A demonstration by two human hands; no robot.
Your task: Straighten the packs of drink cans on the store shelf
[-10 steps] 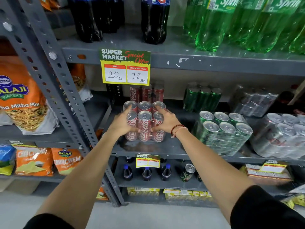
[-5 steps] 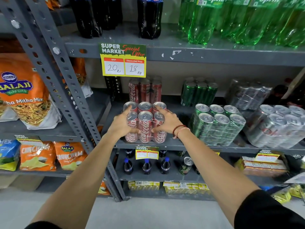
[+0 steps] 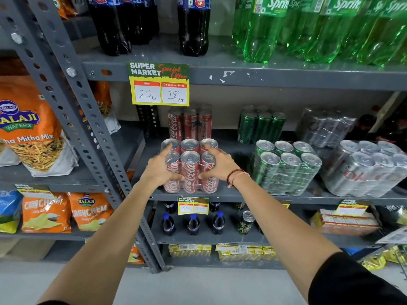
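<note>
Hands, left (image 3: 159, 170) and right (image 3: 217, 165), stay clamped on the red pack (image 3: 190, 170), unmoved on the shelf (image 3: 275, 198); green pack (image 3: 286, 168) still skewed.

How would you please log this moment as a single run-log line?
step: straightening | left hand: on red can pack | right hand: on same pack | green can pack: untouched

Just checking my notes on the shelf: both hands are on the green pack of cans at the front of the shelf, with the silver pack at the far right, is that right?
Not quite. In the head view the left hand and right hand clasp the red cola pack, not the green pack, which sits untouched beside it. The silver pack is at the far right, as you said.
</note>
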